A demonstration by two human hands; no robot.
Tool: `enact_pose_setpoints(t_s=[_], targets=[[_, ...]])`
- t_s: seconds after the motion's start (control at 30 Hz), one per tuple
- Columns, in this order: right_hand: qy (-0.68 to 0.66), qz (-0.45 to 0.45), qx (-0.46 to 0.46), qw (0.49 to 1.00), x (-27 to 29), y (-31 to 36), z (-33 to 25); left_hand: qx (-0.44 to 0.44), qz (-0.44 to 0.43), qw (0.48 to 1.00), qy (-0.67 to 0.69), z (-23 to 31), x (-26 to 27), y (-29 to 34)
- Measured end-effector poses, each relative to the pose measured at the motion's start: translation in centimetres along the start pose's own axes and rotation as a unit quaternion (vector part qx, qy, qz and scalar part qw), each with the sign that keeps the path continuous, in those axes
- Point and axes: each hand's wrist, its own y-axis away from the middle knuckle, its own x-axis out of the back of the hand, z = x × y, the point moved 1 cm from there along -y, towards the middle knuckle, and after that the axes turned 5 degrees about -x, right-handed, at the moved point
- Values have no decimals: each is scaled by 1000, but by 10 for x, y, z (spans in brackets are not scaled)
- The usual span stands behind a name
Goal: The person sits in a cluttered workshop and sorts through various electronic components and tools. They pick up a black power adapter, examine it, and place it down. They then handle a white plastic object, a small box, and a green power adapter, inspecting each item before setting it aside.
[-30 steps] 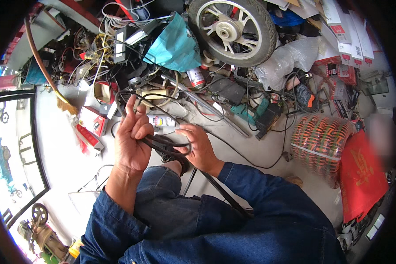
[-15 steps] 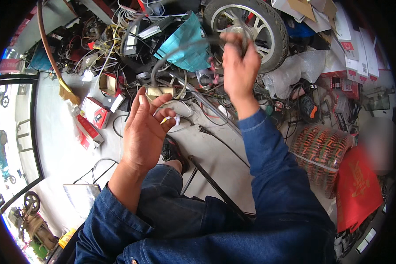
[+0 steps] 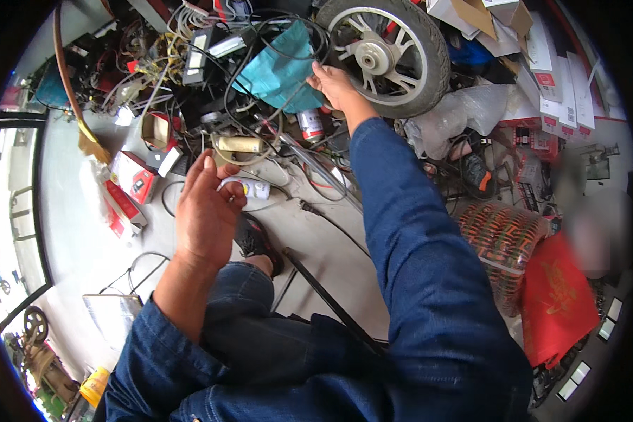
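Note:
My right hand [image 3: 335,86] reaches forward between a spoked wheel [image 3: 373,58] and a crumpled teal bag [image 3: 278,70]. Its fingers are apart, the index finger stretched toward the bag, and I see nothing held in it. A loosely coiled dark cable [image 3: 325,43] lies over the bag, just beyond those fingertips. My left hand [image 3: 207,218] is raised over the floor with its fingers loosely bent and nothing in them. Beyond its fingers lies a white can [image 3: 250,188], partly hidden by the hand. A cream-coloured cylinder [image 3: 238,144] rests farther away.
A heap of cables [image 3: 169,63] and parts fills the far side. A broom [image 3: 91,144] leans at the left, near red-and-white boxes [image 3: 133,176]. To the right are a wrapped stack of patterned rings [image 3: 503,235] and a red bag [image 3: 559,299]. A black metal bar [image 3: 330,295] slants beside my leg.
My right hand, blurred with a dark cable in it before, has let go and moved left and slightly down. The cable now lies on the teal bag. My left hand's fingers have curled in a little.

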Motion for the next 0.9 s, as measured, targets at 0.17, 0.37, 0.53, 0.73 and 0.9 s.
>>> enact_pose_setpoints(t_s=[0.17,0.37,0.53,0.73,0.9], targets=[[123,-18,142,982,75,123,-10,-4,-15,1000,-3,1,5,0],[531,226,-22,816,250,251,70,-8,-22,1000,-17,-3,5,-2],[488,336,-126,796,271,285,177,-13,-25,999,-32,-7,6,-4],[165,514,-313,782,263,243,234,-12,-25,999,-46,-9,13,-7],[-27,490,-371,788,249,241,192,-31,-3,998,-63,-5,11,-6]])
